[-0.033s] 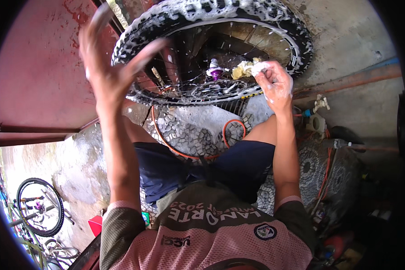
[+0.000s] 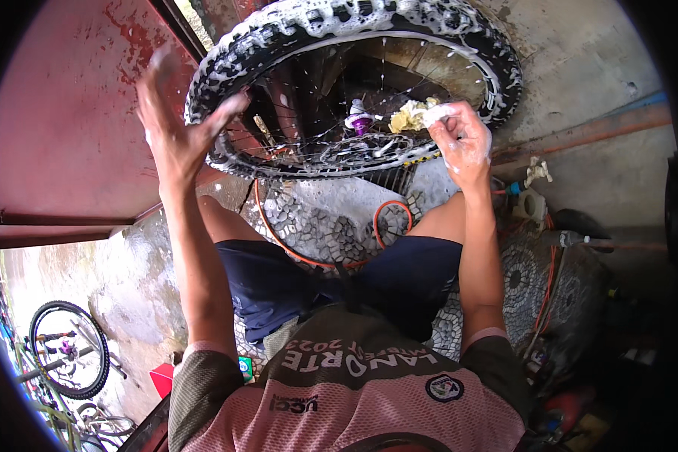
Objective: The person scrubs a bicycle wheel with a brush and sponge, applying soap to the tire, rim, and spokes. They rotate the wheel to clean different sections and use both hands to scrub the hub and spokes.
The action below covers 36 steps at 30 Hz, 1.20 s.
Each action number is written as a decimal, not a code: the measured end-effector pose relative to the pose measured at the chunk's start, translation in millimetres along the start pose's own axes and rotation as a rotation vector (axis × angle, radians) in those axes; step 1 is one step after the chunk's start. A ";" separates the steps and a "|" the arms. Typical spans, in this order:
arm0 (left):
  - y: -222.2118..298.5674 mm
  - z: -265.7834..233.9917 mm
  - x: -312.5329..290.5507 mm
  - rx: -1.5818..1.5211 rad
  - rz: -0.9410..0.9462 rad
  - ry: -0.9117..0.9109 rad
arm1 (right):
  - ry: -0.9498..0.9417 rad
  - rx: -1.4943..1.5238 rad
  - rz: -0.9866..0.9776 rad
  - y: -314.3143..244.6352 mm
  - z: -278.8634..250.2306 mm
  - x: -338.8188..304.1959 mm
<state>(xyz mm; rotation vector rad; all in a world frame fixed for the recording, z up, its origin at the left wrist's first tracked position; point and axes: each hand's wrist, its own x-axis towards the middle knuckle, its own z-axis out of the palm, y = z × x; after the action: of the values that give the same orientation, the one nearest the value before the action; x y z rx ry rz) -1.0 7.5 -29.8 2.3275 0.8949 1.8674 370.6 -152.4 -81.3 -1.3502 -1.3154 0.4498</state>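
Both hands are raised to a soapy bicycle wheel (image 2: 354,83) held up in front of the person. Left hand (image 2: 175,135) is open, fingers spread, thumb and fingertips resting against the knobby, foam-covered tire at its left edge. Right hand (image 2: 459,139), wet with suds, is closed around a yellowish sponge (image 2: 410,117) pressed just beside the purple hub (image 2: 359,120) among the spokes. Below lie an orange hose (image 2: 279,233) on patterned paving (image 2: 324,226) and another bicycle wheel (image 2: 68,360) at far left.

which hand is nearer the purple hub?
Right. The right hand holds a soapy sponge just beside the purple hub, inside the wheel. The left hand is out at the tyre, fingertips on its sudsy tread.
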 end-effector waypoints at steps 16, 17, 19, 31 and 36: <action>126.6 56.4 146.1 0.371 -0.316 -0.743 | -0.011 0.082 -0.012 -45.9 -1.3 9.4; 127.2 76.3 147.0 0.419 -0.285 -0.784 | -0.042 0.116 -0.021 -46.3 5.1 10.9; 120.6 106.6 136.3 0.490 -0.067 -0.686 | -0.095 0.117 -0.039 -33.1 14.0 15.4; 116.4 151.3 121.3 0.534 0.288 -0.477 | -0.339 -0.271 0.061 39.1 51.6 26.8; 113.4 152.8 80.3 0.118 0.479 -0.225 | -0.423 -0.532 0.058 31.9 45.0 32.5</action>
<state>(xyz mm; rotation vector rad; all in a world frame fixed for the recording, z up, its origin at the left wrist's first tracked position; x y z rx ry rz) 193.3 -1.8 39.7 2.9572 0.4620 1.6630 355.6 -96.4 -108.3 -1.7999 -1.8349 0.4589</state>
